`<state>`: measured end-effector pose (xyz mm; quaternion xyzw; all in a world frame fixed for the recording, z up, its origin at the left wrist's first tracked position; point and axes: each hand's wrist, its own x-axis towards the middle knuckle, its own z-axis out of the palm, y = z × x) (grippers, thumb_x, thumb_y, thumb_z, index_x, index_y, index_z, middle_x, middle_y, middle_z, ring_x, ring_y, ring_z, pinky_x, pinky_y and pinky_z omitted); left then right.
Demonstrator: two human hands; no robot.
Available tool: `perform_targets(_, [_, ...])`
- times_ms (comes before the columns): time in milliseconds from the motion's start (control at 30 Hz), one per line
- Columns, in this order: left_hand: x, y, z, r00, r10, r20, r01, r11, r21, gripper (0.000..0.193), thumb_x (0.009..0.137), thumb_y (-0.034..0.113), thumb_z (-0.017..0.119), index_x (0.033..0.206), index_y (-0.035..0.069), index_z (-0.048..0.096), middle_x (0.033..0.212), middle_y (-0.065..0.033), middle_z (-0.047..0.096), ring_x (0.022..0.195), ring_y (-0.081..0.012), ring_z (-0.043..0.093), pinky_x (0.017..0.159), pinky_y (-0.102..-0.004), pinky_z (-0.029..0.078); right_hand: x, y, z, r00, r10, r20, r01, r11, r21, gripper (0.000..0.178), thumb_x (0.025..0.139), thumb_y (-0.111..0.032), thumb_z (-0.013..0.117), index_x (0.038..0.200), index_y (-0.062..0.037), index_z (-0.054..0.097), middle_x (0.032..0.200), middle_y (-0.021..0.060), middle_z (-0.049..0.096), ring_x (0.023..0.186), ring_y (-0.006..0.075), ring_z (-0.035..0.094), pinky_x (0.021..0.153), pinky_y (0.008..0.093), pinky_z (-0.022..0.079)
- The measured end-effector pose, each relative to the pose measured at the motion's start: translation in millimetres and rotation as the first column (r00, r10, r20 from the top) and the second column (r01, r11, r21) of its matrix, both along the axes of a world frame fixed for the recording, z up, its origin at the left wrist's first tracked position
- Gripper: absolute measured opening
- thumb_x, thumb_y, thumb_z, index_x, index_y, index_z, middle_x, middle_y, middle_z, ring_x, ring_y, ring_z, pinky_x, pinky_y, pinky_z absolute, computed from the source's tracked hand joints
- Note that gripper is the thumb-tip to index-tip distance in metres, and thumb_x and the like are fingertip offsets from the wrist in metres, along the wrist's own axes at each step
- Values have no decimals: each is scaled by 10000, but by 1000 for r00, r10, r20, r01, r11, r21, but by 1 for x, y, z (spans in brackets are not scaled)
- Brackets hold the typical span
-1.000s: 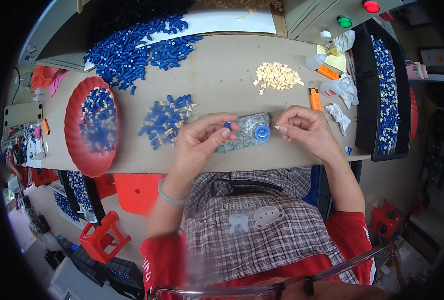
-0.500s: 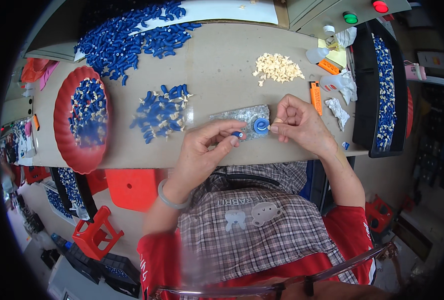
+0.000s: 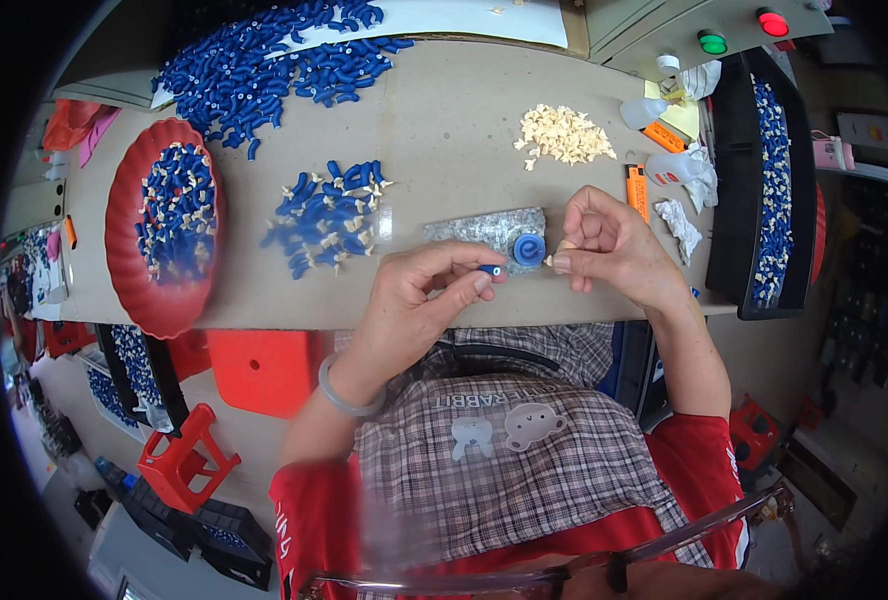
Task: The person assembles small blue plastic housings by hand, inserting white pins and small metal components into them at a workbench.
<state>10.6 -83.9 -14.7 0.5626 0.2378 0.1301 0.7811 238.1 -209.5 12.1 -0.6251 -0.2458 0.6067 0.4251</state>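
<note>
Between thumb and fingers my left hand [image 3: 426, 292] pinches a small blue curved piece [image 3: 489, 270], its pale end facing right. My right hand [image 3: 609, 255] is closed in a pinch on a small cream piece [image 3: 552, 260], just right of a round blue cap [image 3: 529, 249]. That cap sits on the right end of a grey speckled slab [image 3: 464, 228]. A small gap separates the two hands. Beyond the right hand lies a pile of loose cream pieces [image 3: 564, 135]. Left of the slab is a group of blue pieces with cream ends [image 3: 329, 215].
A red scalloped tray [image 3: 119, 230] of joined pieces stands at the left. Blue pieces [image 3: 264, 80] heap at the far left. On the right are orange cutters [image 3: 636, 190], a bottle [image 3: 669, 167], crumpled tissue [image 3: 678, 228] and a black bin [image 3: 734, 240].
My right hand has drawn slightly away from the blue cap, with the cream piece still pinched. The blue piece in my left hand now shows its pale end turned more to the right.
</note>
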Motion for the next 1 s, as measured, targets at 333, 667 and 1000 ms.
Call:
perform_targets(333, [12,-12,-1,1000,3,7,-3,1000,3,170,960,27,629,1119,-15,670,961,-80,724,871,-130,697,772,-260,566,-6,-5,-4,895,-82,-438,142,984,106,252,877,4,713,1003,-78,511,823,84,693,614,122,647,564,238,527])
perform_targets(667, [17,-19,-4,998,13,53,-21,989,147,169,908,0,672,1075,-27,673,945,-111,705,855,-159,709,741,-272,567,-22,-7,-18,868,-75,-491,188,964,186,279,864,26,720,1028,-68,515,842,82,697,622,111,640,561,227,513])
perform_targets(1000, [18,-18,0,999,-2,38,-3,992,124,164,898,-13,675,1061,-34,674,955,-114,694,861,-164,700,754,-276,573,-25,-6,-13,913,-98,-395,193,959,206,278,838,32,746,998,-53,536,833,63,695,622,93,626,563,218,502])
